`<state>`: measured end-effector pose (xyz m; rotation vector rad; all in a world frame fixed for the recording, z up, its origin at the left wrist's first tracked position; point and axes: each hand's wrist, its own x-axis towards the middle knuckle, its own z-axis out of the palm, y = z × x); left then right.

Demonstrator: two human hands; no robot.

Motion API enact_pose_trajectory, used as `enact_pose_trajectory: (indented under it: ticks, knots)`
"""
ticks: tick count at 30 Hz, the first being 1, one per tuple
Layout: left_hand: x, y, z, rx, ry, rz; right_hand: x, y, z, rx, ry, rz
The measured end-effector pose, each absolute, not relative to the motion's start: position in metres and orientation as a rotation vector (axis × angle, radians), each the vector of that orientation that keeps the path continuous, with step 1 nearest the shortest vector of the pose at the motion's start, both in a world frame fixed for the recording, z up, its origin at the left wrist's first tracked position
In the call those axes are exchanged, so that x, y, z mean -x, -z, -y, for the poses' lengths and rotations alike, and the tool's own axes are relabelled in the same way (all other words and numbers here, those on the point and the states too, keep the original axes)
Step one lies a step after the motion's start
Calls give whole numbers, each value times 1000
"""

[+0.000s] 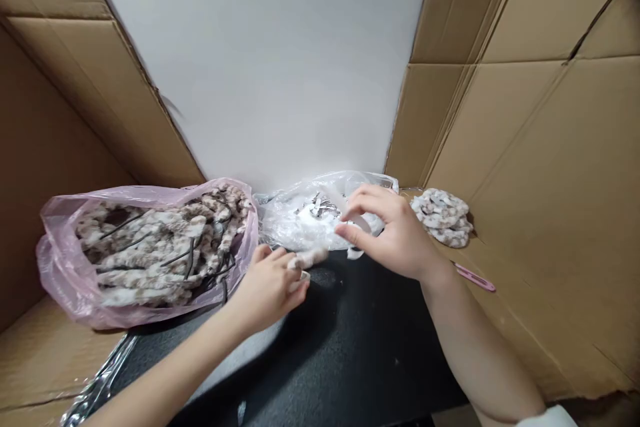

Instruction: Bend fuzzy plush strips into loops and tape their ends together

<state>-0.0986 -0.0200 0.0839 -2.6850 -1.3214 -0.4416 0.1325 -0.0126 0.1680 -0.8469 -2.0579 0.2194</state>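
My left hand (274, 285) is closed around a short fuzzy off-white and brown plush strip (311, 258), which sticks out to the right over the black work surface (360, 340). A small whitish bit also shows by its thumb. My right hand (387, 230) is curled at the front of a clear plastic bag (285, 227), thumb and forefinger tips close together. Something thin and whitish shows by these fingers; I cannot make out what it is. Small silvery-white flat pieces (323, 205) lie in the clear bag.
A pink plastic bag (57, 227) full of plush strips (150, 260) with dark cords stands at the left. On the right, a pile of similar plush (443, 217) lies near a pink-handled cutter (474, 277). Cardboard walls (550, 167) and a white panel (265, 67) enclose the space.
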Motion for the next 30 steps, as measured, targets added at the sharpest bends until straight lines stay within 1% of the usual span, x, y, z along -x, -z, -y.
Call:
enact_pose_trajectory:
  ticks: [3, 6, 13, 16, 18, 20, 23, 26, 28, 30]
  knots:
    - [86, -40, 22, 2545, 402, 1258, -143, -164, -4, 815, -333, 1938]
    - [90, -22, 20, 2503, 345, 1272, -150, -160, -15, 814, -383, 1882]
    - [91, -25, 22, 2786, 107, 1402, -151, -148, -37, 801, -479, 1864]
    - [92, -37, 21, 2943, 27, 1463, -148, -143, -42, 788, -543, 1864]
    - [94, -52, 15, 3046, 39, 1504, -145, -141, -43, 777, -599, 1857]
    - [97, -71, 6, 3121, 205, 1598, -142, -139, -44, 754, -670, 1840]
    - [98, -98, -12, 3123, 797, 1798, -140, -138, -45, 698, -776, 1776]
    - [93, -111, -29, 3166, 1263, 1774, -137, -133, -46, 661, -905, 1685]
    - [88, -111, -35, 3193, 1441, 1724, -134, -127, -46, 651, -992, 1683]
    - [83, -108, -35, 3232, 1526, 1685, -130, -121, -45, 676, -1013, 1764]
